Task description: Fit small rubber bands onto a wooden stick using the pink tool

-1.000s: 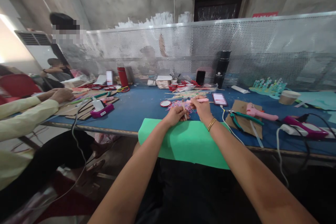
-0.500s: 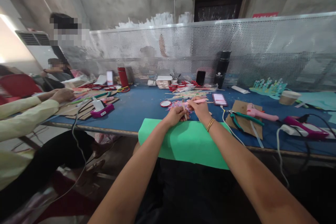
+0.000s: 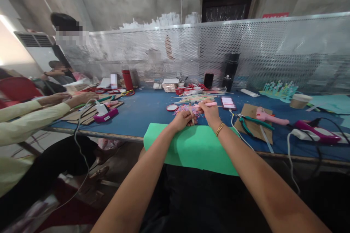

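Note:
My left hand (image 3: 183,120) is closed around a thin, pale flat stick (image 3: 191,114) that stands roughly upright between the fingers. Close beside it, my right hand (image 3: 210,112) grips a pink pen-like tool (image 3: 210,104), its tip pointing left toward the stick. Behind the hands lies a loose pile of small pink and purple strips (image 3: 179,109), partly covered by my fingers. A green sheet (image 3: 191,145) hangs over the table edge and my lap, under my forearms. A small round red-rimmed dish (image 3: 172,107) sits left of the pile.
Several thin sticks (image 3: 188,98) lie beyond the pile, near a phone (image 3: 228,103). To the right are green-handled pliers (image 3: 255,122), a pink glue gun (image 3: 270,117), a purple power strip (image 3: 317,133) and a paper cup (image 3: 300,101). A co-worker's hands (image 3: 82,98) work at left.
My right hand and the pink tool have shifted very slightly right. My left hand stays in place with the stick. The co-worker's hands at left have moved.

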The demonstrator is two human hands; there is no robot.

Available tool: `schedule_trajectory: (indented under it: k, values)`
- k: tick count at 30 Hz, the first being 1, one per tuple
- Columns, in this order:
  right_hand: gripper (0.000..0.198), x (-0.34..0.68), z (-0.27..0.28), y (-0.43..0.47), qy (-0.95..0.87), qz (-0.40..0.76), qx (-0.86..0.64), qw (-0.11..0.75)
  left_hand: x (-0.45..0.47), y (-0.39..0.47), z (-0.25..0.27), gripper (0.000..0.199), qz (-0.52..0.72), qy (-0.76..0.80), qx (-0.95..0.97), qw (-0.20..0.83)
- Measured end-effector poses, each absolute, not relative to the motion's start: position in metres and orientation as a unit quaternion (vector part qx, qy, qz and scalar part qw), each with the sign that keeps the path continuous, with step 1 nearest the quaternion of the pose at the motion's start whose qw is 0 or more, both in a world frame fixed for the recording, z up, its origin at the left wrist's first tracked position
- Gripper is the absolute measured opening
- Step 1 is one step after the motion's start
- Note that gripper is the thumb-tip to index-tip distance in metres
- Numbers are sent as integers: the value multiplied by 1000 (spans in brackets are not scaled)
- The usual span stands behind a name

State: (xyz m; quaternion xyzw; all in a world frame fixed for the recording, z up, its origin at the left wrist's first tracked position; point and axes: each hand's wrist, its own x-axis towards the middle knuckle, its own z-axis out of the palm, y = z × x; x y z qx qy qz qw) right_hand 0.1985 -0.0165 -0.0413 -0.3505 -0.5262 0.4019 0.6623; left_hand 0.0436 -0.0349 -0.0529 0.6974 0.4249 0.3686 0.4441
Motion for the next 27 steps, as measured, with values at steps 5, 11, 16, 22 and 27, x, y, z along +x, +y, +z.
schedule_trajectory:
  k: [5, 11, 16, 22, 27]
  values:
    - [22, 198, -42, -17, -558, 415, -331, 638, 44, -34, -54, 36, 372, 424, 697, 442]
    - [20, 199, -42, -17, -533, 412, -351, 650, 44, -35, -53, 36, 370, 425, 699, 440]
    - [23, 197, -43, -17, -569, 417, -333, 626, 44, -33, -54, 34, 371, 430, 694, 443]
    - [19, 200, -43, -16, -539, 399, -359, 649, 44, -34, -54, 36, 371, 424, 698, 442]
    - [21, 198, -40, -19, -563, 404, -343, 634, 44, -34, -54, 35, 373, 426, 695, 444]
